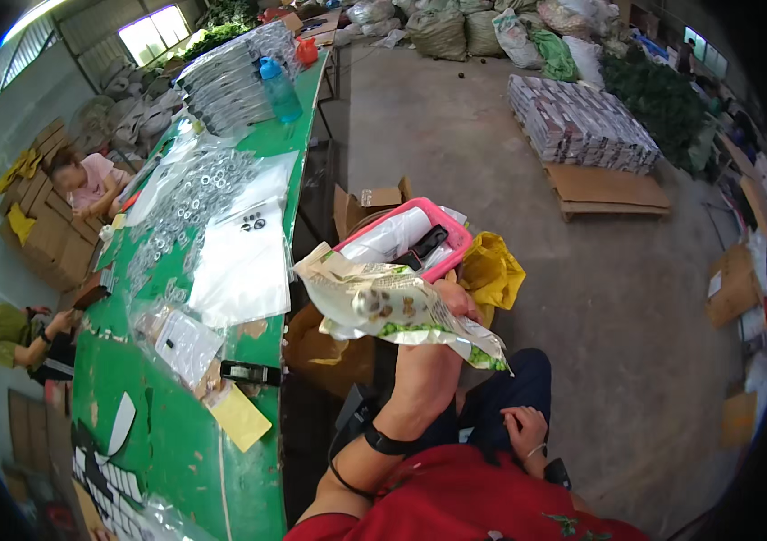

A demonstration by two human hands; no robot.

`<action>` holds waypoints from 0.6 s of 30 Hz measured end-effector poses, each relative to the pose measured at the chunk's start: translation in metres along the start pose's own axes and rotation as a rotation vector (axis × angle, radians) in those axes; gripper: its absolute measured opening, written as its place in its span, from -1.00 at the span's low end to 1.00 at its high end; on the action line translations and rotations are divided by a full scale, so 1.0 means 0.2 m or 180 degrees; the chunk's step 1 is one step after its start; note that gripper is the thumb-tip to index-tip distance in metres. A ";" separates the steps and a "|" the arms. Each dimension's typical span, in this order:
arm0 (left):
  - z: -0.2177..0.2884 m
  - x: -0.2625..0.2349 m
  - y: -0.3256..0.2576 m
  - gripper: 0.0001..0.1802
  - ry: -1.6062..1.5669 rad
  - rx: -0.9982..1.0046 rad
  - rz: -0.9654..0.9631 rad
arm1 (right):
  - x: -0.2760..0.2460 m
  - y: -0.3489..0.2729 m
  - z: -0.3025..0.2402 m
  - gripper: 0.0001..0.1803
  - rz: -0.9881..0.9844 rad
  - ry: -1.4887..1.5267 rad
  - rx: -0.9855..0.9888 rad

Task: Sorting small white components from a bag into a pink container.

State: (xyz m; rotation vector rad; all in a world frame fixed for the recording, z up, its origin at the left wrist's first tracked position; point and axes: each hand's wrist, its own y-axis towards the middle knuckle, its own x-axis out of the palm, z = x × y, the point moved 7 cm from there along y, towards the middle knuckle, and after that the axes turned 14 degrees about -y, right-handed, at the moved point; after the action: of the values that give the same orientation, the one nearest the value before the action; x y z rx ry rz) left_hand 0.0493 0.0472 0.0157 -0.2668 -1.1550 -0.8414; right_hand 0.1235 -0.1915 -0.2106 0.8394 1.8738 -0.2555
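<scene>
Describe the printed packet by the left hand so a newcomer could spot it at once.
From the long green table, go right past its edge to the pink basket. Just below it in the picture is the cream packet, with the left hand at its upper right edge. Unlike the plain yellow bundle nearby, it carries green and brown print.
</scene>
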 end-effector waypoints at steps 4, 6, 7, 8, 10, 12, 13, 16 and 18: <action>0.02 0.04 0.00 -0.87 -0.0302 0.0112 -0.0277 | 0.04 0.01 -0.03 -0.90 0.0065 0.0040 -0.0010; 0.03 0.03 0.00 -0.84 -0.0410 0.0170 -0.0324 | 0.06 0.02 -0.04 -0.90 0.0094 0.0077 -0.0013; 0.04 0.04 -0.01 -0.86 -0.0288 0.0231 -0.0398 | 0.05 0.02 -0.04 -0.90 0.0083 0.0066 0.0003; 0.04 0.05 -0.02 -0.88 -0.0166 0.0294 -0.0470 | 0.04 0.01 -0.04 -0.90 0.0069 0.0055 0.0017; 0.06 0.09 -0.04 -0.87 0.0117 0.0577 -0.0717 | 0.03 0.01 -0.04 -0.90 0.0083 0.0022 -0.0001; 0.08 0.13 -0.06 -0.82 0.0475 0.0956 -0.1101 | 0.02 0.01 -0.02 -0.90 0.0100 -0.0027 0.0000; 0.10 0.14 -0.06 -0.81 0.0654 0.1188 -0.1304 | 0.02 0.01 -0.02 -0.90 0.0100 -0.0128 -0.0048; 0.11 0.14 -0.05 -0.80 0.0823 0.1204 -0.1541 | 0.01 0.00 -0.01 -0.91 0.0102 -0.0230 -0.0084; 0.12 0.14 -0.07 -0.80 0.0891 0.1279 -0.1697 | 0.00 0.00 -0.02 -0.91 0.0123 -0.0218 -0.0092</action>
State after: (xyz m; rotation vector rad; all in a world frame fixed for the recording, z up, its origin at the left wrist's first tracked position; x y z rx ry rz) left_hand 0.0276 0.0388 0.0478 0.4982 -1.1136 -1.0436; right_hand 0.1209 -0.1891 -0.2081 0.8364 1.7919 -0.2300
